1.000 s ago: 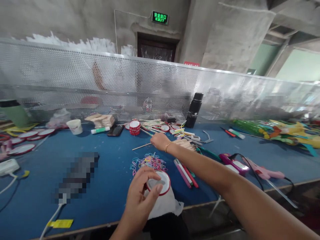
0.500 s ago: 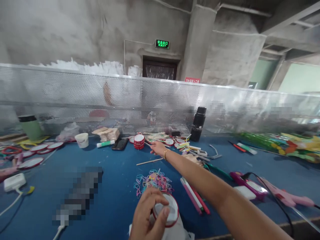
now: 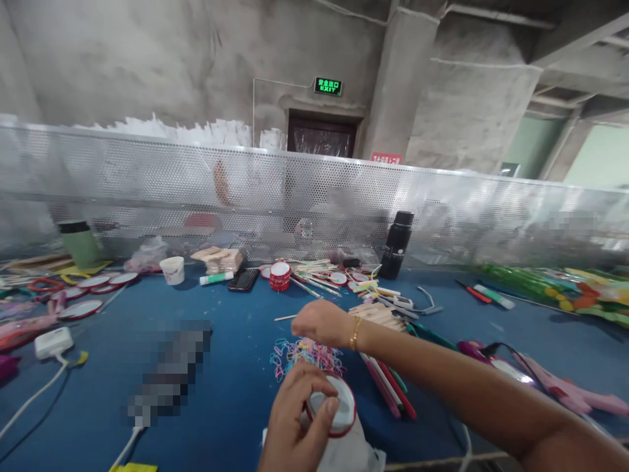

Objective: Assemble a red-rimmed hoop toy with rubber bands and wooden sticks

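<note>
At the bottom centre my left hand [image 3: 299, 416] is closed around a round white piece with a red rim [image 3: 344, 416], thumb and fingers bent over its face. Something white and crumpled [image 3: 344, 455] lies beneath it. My right hand [image 3: 322, 322], with a gold bracelet at the wrist, hovers just behind a heap of small coloured rubber bands [image 3: 309, 354]. Its fingers curl in and their tips are hidden, so what they hold cannot be made out. A thin wooden stick [image 3: 284, 318] pokes out to the left of that hand.
Red-rimmed discs [image 3: 280, 275] are stacked at the back, near thin sticks [image 3: 314, 267] and a black bottle [image 3: 397, 246]. Coloured pens [image 3: 383, 390] lie beneath my right forearm. A paper cup [image 3: 172, 270] and phone [image 3: 243, 280] stand left. A pink glue gun [image 3: 570, 387] lies right.
My right hand has drawn back from the sticks by the red stack toward me, now above the rubber bands. My left hand keeps its hold on the red-rimmed piece. The view has shifted slightly left.
</note>
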Tool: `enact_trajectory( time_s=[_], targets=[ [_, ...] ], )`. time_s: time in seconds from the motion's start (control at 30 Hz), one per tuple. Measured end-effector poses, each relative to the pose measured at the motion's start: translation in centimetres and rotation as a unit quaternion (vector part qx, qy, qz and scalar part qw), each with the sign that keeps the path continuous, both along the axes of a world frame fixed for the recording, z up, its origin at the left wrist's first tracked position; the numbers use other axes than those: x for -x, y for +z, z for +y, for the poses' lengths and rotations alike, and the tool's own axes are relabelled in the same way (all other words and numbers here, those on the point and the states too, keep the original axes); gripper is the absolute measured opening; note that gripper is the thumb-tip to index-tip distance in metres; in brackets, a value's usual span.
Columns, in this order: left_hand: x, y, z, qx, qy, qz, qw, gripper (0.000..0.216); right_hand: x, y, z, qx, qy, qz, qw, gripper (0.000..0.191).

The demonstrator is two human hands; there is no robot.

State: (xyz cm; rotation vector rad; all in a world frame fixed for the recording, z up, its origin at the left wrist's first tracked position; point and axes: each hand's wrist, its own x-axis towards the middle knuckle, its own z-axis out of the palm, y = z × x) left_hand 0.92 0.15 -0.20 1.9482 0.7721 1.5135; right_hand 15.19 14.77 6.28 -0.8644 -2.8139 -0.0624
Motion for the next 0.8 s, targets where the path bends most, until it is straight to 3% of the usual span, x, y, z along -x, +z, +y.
enact_trajectory(
  time_s=[0.07, 0.13, 0.2, 0.27, 0.33, 0.4, 0.63, 0.8],
  targets=[
    [-0.2, 0.2, -0.3, 0.012, -0.001, -0.006, 1.000, 0.016, -2.6, 0.8, -1.5, -0.051, 0.058, -0.059, 0.995, 0.026],
    [-0.3, 0.3, -0.5, 0.024, 0.005, -0.018, 1.000, 0.018, -5.0, 1.5, -2.1, -0.071, 0.062, -0.047, 0.994, 0.031],
    [-0.5, 0.5, -0.6, 0.030, 0.008, -0.015, 0.999, 0.018, -6.8, 2.0, -2.0, -0.082, 0.013, -0.028, 0.996, 0.041],
    [-0.5, 0.7, -0.7, 0.030, 0.008, -0.007, 0.999, 0.018, -7.7, 2.2, -1.2, -0.093, -0.079, -0.036, 0.992, 0.049],
    [-0.5, 0.8, -0.7, 0.029, 0.005, -0.002, 1.000, 0.019, -7.7, 1.9, 0.1, -0.091, -0.164, -0.063, 0.980, 0.043],
    [-0.4, 0.9, -0.6, 0.033, 0.003, 0.002, 0.999, 0.020, -7.0, 1.0, 1.6, -0.080, -0.206, -0.082, 0.972, 0.027],
    [-0.2, 1.2, -0.6, 0.037, 0.016, 0.005, 0.999, 0.021, -3.1, -2.7, 5.3, -0.068, -0.234, -0.111, 0.964, 0.024],
    [-0.3, 1.2, -0.4, 0.037, 0.030, 0.005, 0.999, 0.021, -3.1, -2.5, 4.7, -0.065, -0.271, -0.116, 0.953, 0.022]
  ],
)
